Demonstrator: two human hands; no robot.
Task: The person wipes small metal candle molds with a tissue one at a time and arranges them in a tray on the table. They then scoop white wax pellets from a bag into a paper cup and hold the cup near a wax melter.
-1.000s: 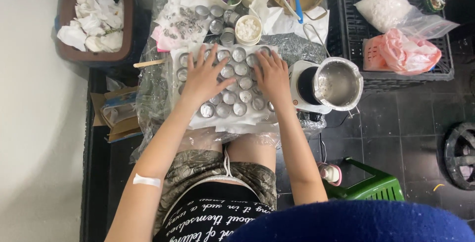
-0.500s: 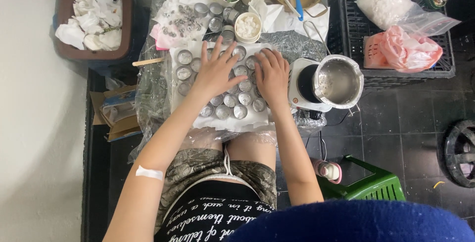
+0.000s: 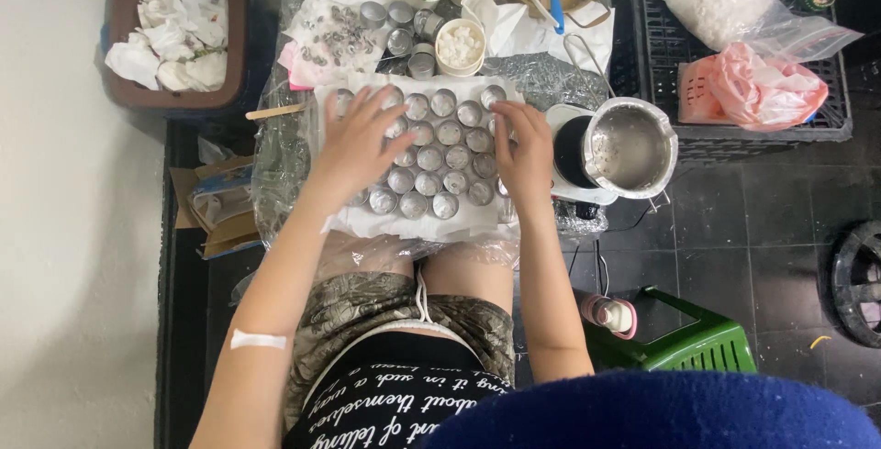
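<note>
Dark floor tiles surround a low work surface covered in white paper (image 3: 367,220). Between the hands sits a cluster of small round metal cups (image 3: 442,151). Left hand (image 3: 353,144) lies flat, fingers spread, touching its left edge; right hand (image 3: 528,154) rests open against its right edge, beside a steel pot (image 3: 630,146).

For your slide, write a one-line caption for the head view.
Two bare hands, left hand and right hand, flank a cluster of small metal cups on white paper, beside a steel pot.
</note>
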